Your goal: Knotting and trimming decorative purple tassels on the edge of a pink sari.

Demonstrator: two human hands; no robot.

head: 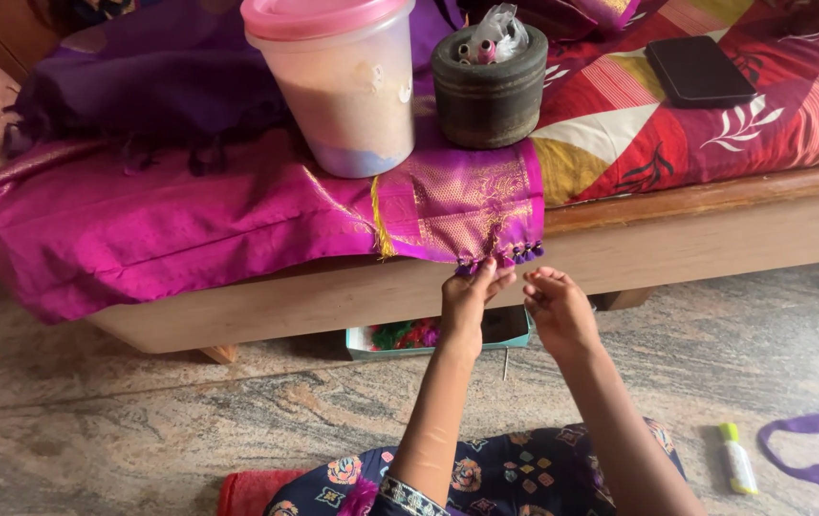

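Both hands are up at the hanging edge of the magenta silk cloth (237, 215): my left hand (467, 298) pinches one of the small tassels (515, 256) along the hem, fingers closed on it, while my right hand (555, 304) sits just beside it, loosely curled, and whether it holds thread I cannot tell. That hem runs left to right above my knuckles, against the wooden bed frame (715, 234); bare floor (142, 420) lies below

Magenta silk cloth (237, 205) with gold border drapes over the bed edge, small tassels (510, 256) hanging.
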